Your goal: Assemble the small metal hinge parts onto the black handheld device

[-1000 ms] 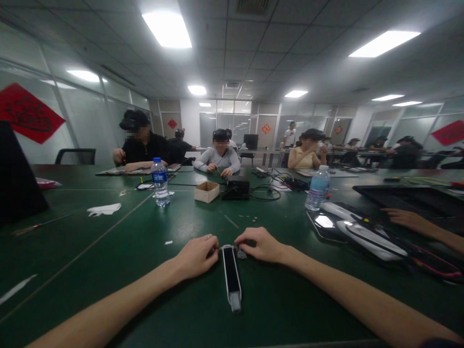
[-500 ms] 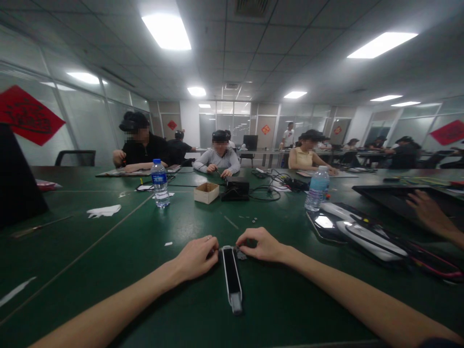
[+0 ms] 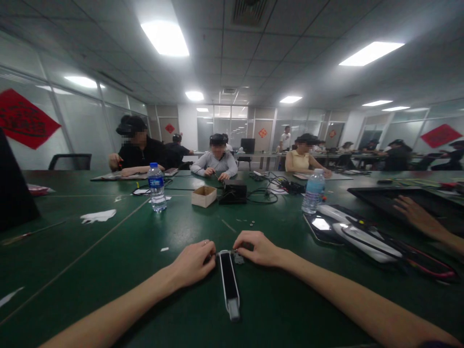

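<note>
Beige box [image 3: 202, 200] and black block [image 3: 234, 193] stand beyond the slim device [image 3: 228, 281].

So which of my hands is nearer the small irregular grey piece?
Right. Your right hand is beside, perhaps touching, the small grey piece; your left hand is farther, across the long white-edged black device.

Dim overall; ceiling lights [image 3: 165, 37] at 11 and 2 o'clock blown out white. Counter [image 3: 192, 223] dark, faint sheen. Wide-angle stretch toward 3 and 9 o'clock.
</note>
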`<state>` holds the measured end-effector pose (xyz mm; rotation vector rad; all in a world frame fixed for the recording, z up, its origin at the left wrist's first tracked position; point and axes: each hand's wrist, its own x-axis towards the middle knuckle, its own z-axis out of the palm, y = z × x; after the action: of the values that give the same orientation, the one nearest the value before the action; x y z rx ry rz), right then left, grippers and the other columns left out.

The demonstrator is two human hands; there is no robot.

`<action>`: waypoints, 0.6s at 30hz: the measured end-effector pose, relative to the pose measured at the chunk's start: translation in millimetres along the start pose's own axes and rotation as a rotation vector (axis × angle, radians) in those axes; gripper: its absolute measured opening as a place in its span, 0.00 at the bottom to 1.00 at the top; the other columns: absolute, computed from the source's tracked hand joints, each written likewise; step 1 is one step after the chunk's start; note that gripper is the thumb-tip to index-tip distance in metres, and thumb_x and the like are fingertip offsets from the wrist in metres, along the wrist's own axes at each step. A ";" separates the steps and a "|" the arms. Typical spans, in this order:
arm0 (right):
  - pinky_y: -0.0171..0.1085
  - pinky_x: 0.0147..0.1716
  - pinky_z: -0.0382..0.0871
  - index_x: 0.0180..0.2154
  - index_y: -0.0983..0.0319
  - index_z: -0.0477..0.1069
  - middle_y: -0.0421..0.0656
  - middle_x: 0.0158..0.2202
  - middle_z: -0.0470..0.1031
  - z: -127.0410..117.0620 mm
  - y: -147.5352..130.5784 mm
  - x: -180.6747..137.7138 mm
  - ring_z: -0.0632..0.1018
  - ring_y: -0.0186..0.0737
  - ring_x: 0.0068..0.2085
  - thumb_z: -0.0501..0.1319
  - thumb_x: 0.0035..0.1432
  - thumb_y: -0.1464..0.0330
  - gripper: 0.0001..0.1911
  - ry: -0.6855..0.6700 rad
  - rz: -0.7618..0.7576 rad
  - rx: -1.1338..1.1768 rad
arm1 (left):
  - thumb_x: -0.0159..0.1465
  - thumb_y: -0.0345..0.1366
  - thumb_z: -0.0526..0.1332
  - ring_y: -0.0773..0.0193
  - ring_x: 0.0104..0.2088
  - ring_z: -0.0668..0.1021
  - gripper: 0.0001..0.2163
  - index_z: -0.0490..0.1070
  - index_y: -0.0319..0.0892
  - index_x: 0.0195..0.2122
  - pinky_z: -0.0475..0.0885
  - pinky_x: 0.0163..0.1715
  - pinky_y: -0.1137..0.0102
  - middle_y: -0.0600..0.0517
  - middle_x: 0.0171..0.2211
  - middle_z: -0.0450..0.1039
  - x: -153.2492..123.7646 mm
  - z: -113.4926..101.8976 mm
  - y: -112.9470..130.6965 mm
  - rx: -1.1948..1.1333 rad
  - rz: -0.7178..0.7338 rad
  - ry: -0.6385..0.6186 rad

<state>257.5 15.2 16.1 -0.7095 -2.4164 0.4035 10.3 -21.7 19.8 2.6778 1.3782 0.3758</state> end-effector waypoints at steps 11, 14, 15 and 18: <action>0.34 0.37 0.72 0.39 0.63 0.76 0.42 0.36 0.78 -0.7 -2.0 -1.3 0.77 0.35 0.35 0.62 0.59 0.73 0.06 -0.041 0.083 0.021 | 0.66 0.34 0.53 0.62 0.32 0.74 0.05 0.67 0.42 0.37 0.66 0.31 0.70 0.50 0.35 0.72 0.4 -4.8 4.2 -0.009 -0.019 -0.023; 0.34 0.38 0.73 0.38 0.63 0.76 0.42 0.37 0.78 -1.9 -5.3 0.0 0.77 0.36 0.36 0.62 0.58 0.73 0.05 -0.058 0.124 0.052 | 0.66 0.34 0.52 0.62 0.32 0.74 0.06 0.67 0.42 0.37 0.66 0.31 0.70 0.50 0.35 0.72 -0.7 -5.0 3.6 -0.013 -0.025 -0.028; 0.34 0.38 0.73 0.38 0.63 0.76 0.42 0.37 0.79 -2.3 -6.3 0.5 0.78 0.36 0.37 0.62 0.58 0.73 0.05 -0.063 0.136 0.068 | 0.66 0.34 0.52 0.63 0.32 0.74 0.06 0.67 0.42 0.37 0.67 0.32 0.71 0.50 0.35 0.72 -1.1 -4.9 3.1 -0.019 -0.027 -0.027; 0.34 0.39 0.74 0.38 0.63 0.77 0.42 0.37 0.80 -3.3 -8.2 1.3 0.79 0.36 0.37 0.62 0.58 0.72 0.06 -0.072 0.165 0.099 | 0.66 0.35 0.52 0.62 0.33 0.74 0.06 0.67 0.42 0.37 0.67 0.32 0.70 0.50 0.36 0.72 -2.4 -4.6 1.2 -0.025 -0.026 -0.031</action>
<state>255.3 9.7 22.8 -0.8666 -2.3938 0.6202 8.7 -24.4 24.1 2.6320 1.3892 0.3447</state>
